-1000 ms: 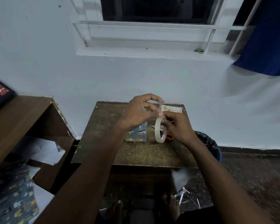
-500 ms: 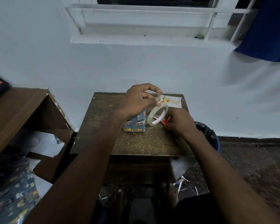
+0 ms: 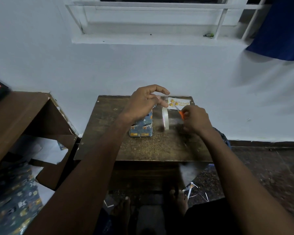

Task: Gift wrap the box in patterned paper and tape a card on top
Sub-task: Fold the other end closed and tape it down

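A wrapped box (image 3: 140,126) is stood upright on the wooden table (image 3: 143,146), its long axis vertical, its patterned blue paper facing the viewer; its top is hidden behind the left hand (image 3: 143,102). That hand is held above the box with the fingers curled, and what looks like the free end of tape is pinched between thumb and fingertips, though blur leaves the grip unclear. A tape roll (image 3: 165,118) is seen edge-on just right of the box, hanging below the left fingers, its flat faces turned left and right. The right hand (image 3: 196,119) is lowered to the table right of the roll, with its fingers curled round the orange handle of the scissors (image 3: 180,113), whose blades are pointed up-left toward the card (image 3: 179,103). The card is laid flat at the far right corner of the table, its long axis running left to right. A sheet of patterned paper (image 3: 12,200) is seen low at the left, below a shelf (image 3: 24,106).
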Demonstrator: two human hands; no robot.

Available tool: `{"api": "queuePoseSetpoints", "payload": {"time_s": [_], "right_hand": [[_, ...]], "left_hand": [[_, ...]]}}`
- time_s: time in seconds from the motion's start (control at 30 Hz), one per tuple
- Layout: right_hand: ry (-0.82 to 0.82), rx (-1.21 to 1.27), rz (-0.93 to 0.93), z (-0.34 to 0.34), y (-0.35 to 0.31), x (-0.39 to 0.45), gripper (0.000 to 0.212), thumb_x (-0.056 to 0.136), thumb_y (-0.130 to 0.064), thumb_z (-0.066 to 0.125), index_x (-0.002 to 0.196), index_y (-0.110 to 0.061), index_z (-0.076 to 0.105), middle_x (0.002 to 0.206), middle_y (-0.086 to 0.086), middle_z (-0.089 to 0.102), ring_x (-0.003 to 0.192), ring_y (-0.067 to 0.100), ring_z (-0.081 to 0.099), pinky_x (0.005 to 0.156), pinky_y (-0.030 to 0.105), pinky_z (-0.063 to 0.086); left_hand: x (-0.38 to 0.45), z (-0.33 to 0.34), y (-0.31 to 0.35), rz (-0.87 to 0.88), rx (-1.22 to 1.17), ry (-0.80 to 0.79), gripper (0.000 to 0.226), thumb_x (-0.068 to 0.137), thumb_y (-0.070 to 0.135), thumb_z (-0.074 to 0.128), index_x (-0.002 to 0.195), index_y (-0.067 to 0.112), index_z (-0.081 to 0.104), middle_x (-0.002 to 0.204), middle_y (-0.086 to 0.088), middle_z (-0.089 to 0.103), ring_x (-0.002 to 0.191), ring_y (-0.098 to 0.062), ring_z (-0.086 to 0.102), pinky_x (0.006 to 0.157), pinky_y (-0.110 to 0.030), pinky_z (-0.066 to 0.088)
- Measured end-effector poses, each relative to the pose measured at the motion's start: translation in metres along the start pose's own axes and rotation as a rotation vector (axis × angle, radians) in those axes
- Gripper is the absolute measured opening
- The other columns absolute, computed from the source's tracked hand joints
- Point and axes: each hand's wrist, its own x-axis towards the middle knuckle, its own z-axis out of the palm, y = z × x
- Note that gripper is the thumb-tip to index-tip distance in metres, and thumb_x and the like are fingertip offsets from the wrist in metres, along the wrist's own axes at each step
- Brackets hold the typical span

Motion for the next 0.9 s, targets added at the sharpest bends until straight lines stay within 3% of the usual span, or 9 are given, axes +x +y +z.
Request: {"api": "queuePoseSetpoints", "payload": {"time_s": [0.1, 0.17, 0.23, 0.3, 0.37, 0.6, 0.73, 0.83, 0.9], "right_hand": [[-0.046, 0.311, -0.040, -0.019, 0.005, -0.001, 0.026, 0.087, 0.002, 0.071, 0.104, -0.016, 0.075, 0.079, 0.004, 0.077, 0.071, 0.019, 0.075, 0.073, 0.030, 0.056], [-0.124, 0.526, -0.129, -0.030, 0.008, -0.005, 0.025, 0.090, 0.006, 0.070, 0.106, -0.012, 0.073, 0.072, 0.009, 0.076, 0.064, 0.020, 0.073, 0.068, 0.030, 0.058], [-0.169, 0.660, -0.159, -0.037, 0.011, -0.006, 0.025, 0.090, 0.011, 0.070, 0.110, -0.005, 0.071, 0.076, 0.017, 0.075, 0.065, 0.027, 0.073, 0.066, 0.031, 0.061], [-0.199, 0.667, -0.176, -0.041, 0.013, -0.007, 0.028, 0.089, 0.014, 0.071, 0.111, -0.003, 0.071, 0.080, 0.020, 0.076, 0.067, 0.032, 0.074, 0.066, 0.034, 0.062], [-0.223, 0.639, -0.197, -0.044, 0.014, -0.008, 0.029, 0.086, 0.014, 0.074, 0.109, -0.004, 0.073, 0.080, 0.019, 0.076, 0.068, 0.033, 0.074, 0.068, 0.035, 0.062], [-0.190, 0.496, -0.249, -0.049, 0.004, -0.007, 0.041, 0.071, 0.008, 0.086, 0.099, -0.022, 0.081, 0.079, 0.001, 0.076, 0.068, 0.016, 0.074, 0.072, 0.028, 0.058], [-0.146, 0.414, -0.274, -0.049, 0.001, -0.009, 0.039, 0.074, 0.004, 0.086, 0.100, -0.024, 0.082, 0.078, -0.005, 0.078, 0.066, 0.006, 0.073, 0.065, 0.011, 0.049], [-0.118, 0.387, -0.291, -0.047, -0.001, -0.009, 0.040, 0.075, 0.002, 0.086, 0.100, -0.028, 0.083, 0.081, -0.012, 0.078, 0.071, 0.012, 0.075, 0.068, 0.016, 0.053], [-0.097, 0.376, -0.305, -0.047, -0.002, -0.010, 0.039, 0.076, 0.000, 0.086, 0.101, -0.029, 0.083, 0.083, -0.015, 0.077, 0.071, 0.011, 0.072, 0.069, 0.019, 0.054]], "left_hand": [[-0.001, 0.001, 0.003, 0.000, 0.030, -0.009, 0.038, 0.105, 0.007, 0.046, 0.118, 0.031, 0.072, 0.096, 0.007, 0.082, 0.042, -0.015, 0.027, 0.053, -0.027, 0.041], [-0.001, 0.002, 0.005, -0.007, 0.056, -0.013, 0.039, 0.105, 0.006, 0.045, 0.120, 0.032, 0.071, 0.097, 0.008, 0.082, 0.042, -0.016, 0.041, 0.058, -0.034, 0.049], [-0.001, 0.003, 0.006, -0.022, 0.087, -0.032, 0.041, 0.105, 0.006, 0.045, 0.121, 0.035, 0.069, 0.098, 0.011, 0.081, 0.067, -0.034, 0.066, 0.086, -0.051, 0.057], [-0.001, 0.003, 0.004, -0.010, 0.122, -0.060, 0.044, 0.105, 0.005, 0.045, 0.123, 0.039, 0.066, 0.099, 0.015, 0.081, 0.095, -0.049, 0.069, 0.097, -0.057, 0.052], [-0.001, 0.004, 0.002, 0.019, 0.143, -0.072, 0.045, 0.106, 0.006, 0.044, 0.124, 0.041, 0.065, 0.102, 0.018, 0.080, 0.104, -0.055, 0.066, 0.091, -0.054, 0.051], [0.001, 0.004, 0.001, 0.053, 0.201, -0.048, 0.045, 0.108, 0.009, 0.043, 0.126, 0.045, 0.062, 0.103, 0.023, 0.078, 0.100, -0.050, 0.068, 0.095, -0.061, 0.054], [0.001, 0.004, 0.001, 0.051, 0.201, -0.042, 0.043, 0.109, 0.010, 0.043, 0.127, 0.043, 0.063, 0.101, 0.022, 0.079, 0.112, -0.024, 0.071, 0.107, -0.056, 0.049], [0.001, 0.005, 0.003, 0.048, 0.217, -0.045, 0.041, 0.109, 0.012, 0.044, 0.125, 0.043, 0.064, 0.098, 0.023, 0.079, 0.111, -0.019, 0.070, 0.104, -0.057, 0.050], [0.001, 0.005, 0.004, 0.053, 0.234, -0.046, 0.039, 0.110, 0.013, 0.045, 0.125, 0.044, 0.064, 0.097, 0.024, 0.079, 0.110, -0.026, 0.070, 0.102, -0.058, 0.052]]}}
